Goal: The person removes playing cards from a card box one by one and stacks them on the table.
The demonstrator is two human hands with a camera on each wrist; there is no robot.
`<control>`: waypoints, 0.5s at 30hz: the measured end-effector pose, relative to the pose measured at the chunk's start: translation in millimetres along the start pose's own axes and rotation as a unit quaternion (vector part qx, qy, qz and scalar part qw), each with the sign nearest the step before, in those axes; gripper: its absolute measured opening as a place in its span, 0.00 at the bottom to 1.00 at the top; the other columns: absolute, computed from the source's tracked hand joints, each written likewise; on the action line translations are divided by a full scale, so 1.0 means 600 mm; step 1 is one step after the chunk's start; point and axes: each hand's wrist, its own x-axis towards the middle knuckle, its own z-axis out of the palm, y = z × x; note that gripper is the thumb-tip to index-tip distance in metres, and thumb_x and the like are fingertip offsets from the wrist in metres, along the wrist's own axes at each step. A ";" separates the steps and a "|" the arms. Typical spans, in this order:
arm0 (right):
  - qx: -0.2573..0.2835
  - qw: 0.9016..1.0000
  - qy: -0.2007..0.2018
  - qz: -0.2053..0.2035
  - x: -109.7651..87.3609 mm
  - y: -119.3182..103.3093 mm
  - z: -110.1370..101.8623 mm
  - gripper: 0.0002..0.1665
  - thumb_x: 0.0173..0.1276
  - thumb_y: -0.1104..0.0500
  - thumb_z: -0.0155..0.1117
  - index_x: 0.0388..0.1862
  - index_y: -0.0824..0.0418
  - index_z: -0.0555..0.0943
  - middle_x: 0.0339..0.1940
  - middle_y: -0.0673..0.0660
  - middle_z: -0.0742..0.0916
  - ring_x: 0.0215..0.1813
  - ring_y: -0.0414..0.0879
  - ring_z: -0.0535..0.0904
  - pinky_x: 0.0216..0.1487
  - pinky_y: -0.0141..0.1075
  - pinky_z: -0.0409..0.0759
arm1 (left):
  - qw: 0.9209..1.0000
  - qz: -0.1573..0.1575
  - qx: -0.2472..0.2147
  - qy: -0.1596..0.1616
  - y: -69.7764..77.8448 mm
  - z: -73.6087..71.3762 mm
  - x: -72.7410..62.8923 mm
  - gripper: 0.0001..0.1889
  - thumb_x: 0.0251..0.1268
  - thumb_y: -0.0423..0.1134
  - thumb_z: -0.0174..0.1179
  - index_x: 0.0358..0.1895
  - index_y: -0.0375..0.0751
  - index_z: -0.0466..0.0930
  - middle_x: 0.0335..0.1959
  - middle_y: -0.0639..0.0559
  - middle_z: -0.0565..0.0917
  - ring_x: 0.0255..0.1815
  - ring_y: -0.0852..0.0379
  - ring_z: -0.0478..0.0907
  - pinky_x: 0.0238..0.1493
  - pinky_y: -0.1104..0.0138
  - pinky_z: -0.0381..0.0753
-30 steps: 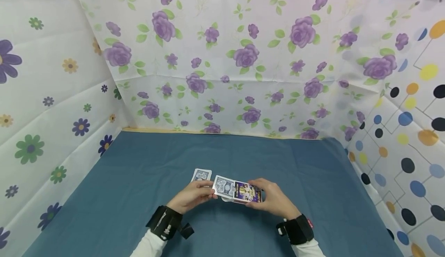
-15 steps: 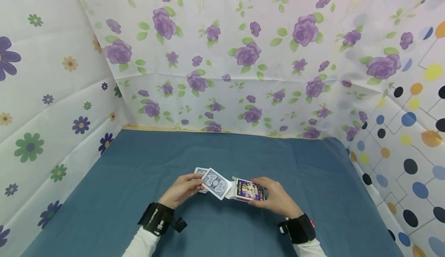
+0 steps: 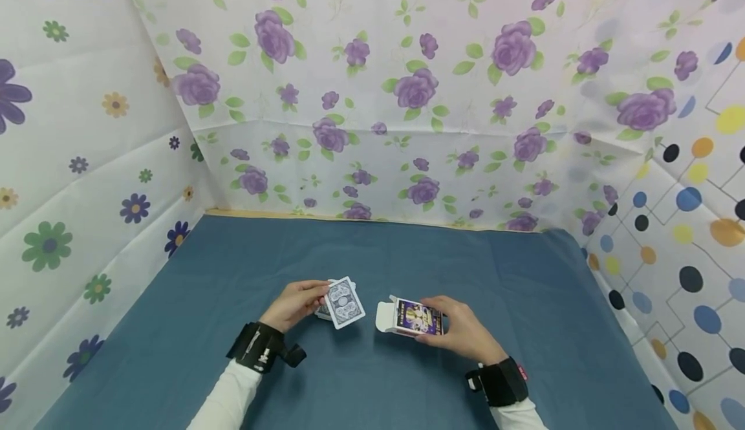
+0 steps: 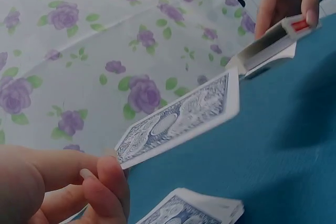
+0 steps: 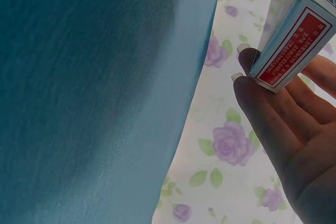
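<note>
Left of lower centre, a blue-and-white playing card [image 3: 345, 302] tilts in the left hand [image 3: 293, 305], above 1 matching pile [image 4: 186, 210], partly hidden. Right of lower centre, the right hand [image 3: 464, 335] holds a purple-fronted box [image 3: 419, 318], flap open leftward.

The head camera looks forward and down over the worktop [image 3: 465, 255]; the wrist cameras look from much nearer (all three share the card box [image 3: 418, 318]).
</note>
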 end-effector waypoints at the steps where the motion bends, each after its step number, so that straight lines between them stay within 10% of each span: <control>1: 0.001 1.000 0.001 0.000 0.000 0.001 0.000 0.40 0.54 0.40 0.74 0.63 0.57 0.76 0.58 0.54 0.82 0.58 0.50 0.79 0.54 0.48 0.78 | 1.000 -0.003 0.006 0.008 0.000 -0.003 0.005 0.24 0.70 0.35 0.56 0.64 0.24 0.68 0.33 0.57 0.79 0.29 0.67 0.74 0.33 0.75 0.74; 15: 0.006 1.000 -0.008 0.006 0.007 0.006 0.001 0.42 0.54 0.37 0.72 0.63 0.56 0.77 0.58 0.54 0.82 0.58 0.49 0.79 0.55 0.49 0.76 | 0.991 -0.035 0.094 0.092 -0.007 -0.027 0.076 0.19 0.65 0.38 0.63 0.53 0.27 0.78 0.25 0.55 0.78 0.25 0.65 0.72 0.28 0.73 0.72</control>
